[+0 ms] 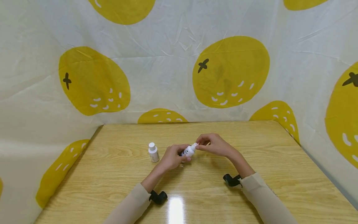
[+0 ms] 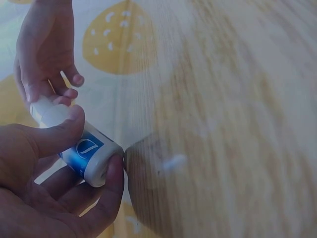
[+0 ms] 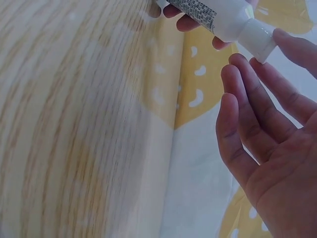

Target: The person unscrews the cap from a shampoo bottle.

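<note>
A small white bottle point(image 1: 189, 151) with a blue label tilts above the table, its cap end up and to the right. My left hand point(image 1: 172, 157) grips its body, the thumb point(image 2: 62, 134) across one side and the fingers underneath. At the top, my right hand point(image 1: 214, 145) pinches the white cap point(image 3: 256, 39) between thumb and index finger; the other fingers extend apart from it. The right wrist view shows fine print on the bottle's back. Left of my left hand, a second white capped bottle point(image 1: 153, 154) stands upright.
The bottles are over a light wood-grain table point(image 1: 126, 186). Behind and beside it hangs a pale cloth point(image 1: 162, 77) printed with yellow fruit. Black camera mounts point(image 1: 158, 197) sit on both wrists, by the beige sleeves.
</note>
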Tool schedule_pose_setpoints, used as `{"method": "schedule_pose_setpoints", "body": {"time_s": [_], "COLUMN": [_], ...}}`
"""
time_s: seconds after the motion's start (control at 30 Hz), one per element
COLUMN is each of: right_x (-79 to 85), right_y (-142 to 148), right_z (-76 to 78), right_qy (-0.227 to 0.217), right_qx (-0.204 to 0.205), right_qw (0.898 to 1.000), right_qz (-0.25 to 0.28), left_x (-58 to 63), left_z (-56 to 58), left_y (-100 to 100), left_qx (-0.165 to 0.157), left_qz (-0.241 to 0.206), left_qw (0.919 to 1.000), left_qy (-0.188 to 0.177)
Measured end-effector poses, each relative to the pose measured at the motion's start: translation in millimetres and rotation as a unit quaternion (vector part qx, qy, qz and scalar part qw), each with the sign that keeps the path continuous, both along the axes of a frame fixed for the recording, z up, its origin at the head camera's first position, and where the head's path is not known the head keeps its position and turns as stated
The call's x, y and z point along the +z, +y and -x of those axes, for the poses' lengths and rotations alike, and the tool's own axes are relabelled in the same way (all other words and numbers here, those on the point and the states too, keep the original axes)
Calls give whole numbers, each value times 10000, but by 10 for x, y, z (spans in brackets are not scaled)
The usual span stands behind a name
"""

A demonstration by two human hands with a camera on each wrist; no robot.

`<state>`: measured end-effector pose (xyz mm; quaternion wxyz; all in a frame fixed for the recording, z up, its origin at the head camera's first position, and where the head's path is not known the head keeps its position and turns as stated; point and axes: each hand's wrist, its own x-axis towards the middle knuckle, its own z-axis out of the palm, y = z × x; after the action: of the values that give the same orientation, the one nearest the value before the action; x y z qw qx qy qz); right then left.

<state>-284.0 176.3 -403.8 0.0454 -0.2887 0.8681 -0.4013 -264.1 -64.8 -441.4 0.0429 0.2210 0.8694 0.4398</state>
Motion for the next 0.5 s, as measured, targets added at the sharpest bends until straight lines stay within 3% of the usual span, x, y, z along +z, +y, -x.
{"method": "schedule_pose_setpoints", "body": {"time_s": [0.2, 0.5], "right_x": [13, 12], "right_y": [-12, -14], "right_z": [-6, -10], "right_qy": [-194, -291], "right_qx": [-171, 5], "right_qw": [9997, 9995], "right_qz": [18, 102], "left_x": [-2, 10], "left_z": [-4, -11], "left_y": [-1, 1], "left_qx": [32, 32], "left_qz": [0, 4], "left_qw": [10000, 10000], "left_qy": [43, 83]}}
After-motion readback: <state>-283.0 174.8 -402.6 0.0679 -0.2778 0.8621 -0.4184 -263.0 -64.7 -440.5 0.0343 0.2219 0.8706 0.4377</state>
